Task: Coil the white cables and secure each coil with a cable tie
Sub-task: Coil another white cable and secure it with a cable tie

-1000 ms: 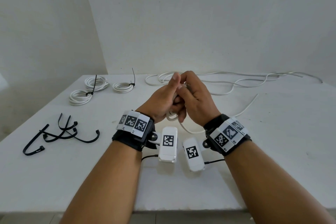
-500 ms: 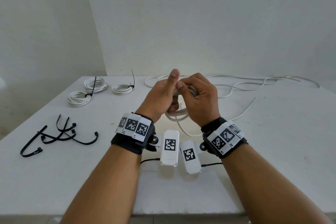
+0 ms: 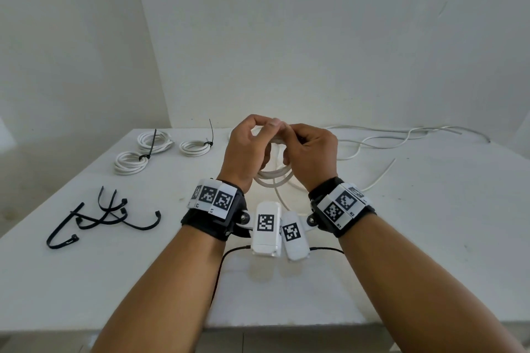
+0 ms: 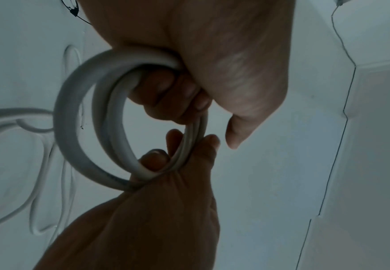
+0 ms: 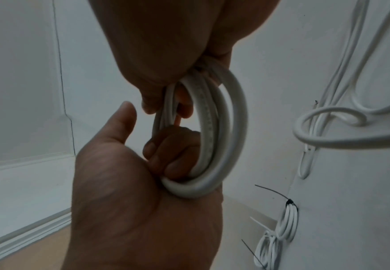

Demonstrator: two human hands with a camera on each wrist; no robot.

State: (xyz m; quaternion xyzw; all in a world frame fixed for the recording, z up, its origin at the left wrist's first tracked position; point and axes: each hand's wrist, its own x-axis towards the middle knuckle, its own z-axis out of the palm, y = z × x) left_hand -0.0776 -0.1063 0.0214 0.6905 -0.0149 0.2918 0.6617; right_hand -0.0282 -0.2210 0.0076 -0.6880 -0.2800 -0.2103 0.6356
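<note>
A small coil of white cable (image 3: 272,178) hangs between my two hands above the middle of the table (image 3: 430,223). My left hand (image 3: 249,146) has its fingers curled through the loops, thumb sticking out; the left wrist view shows that grip on the coil (image 4: 73,118). My right hand (image 3: 309,149) pinches the far side of the same coil (image 5: 233,127) between thumb and fingertips. A loose tail of the cable (image 3: 284,200) drops from the coil to the table. Several black cable ties (image 3: 100,221) lie at the left.
Three tied coils (image 3: 156,139) (image 3: 130,162) (image 3: 195,147) lie at the back left, each with a black tie. More loose white cable (image 3: 401,137) snakes along the back right by the wall. The table's front edge is just below my forearms.
Both hands have risen and drawn slightly apart from a tight clasp. More of the coil's loops now shows below them.
</note>
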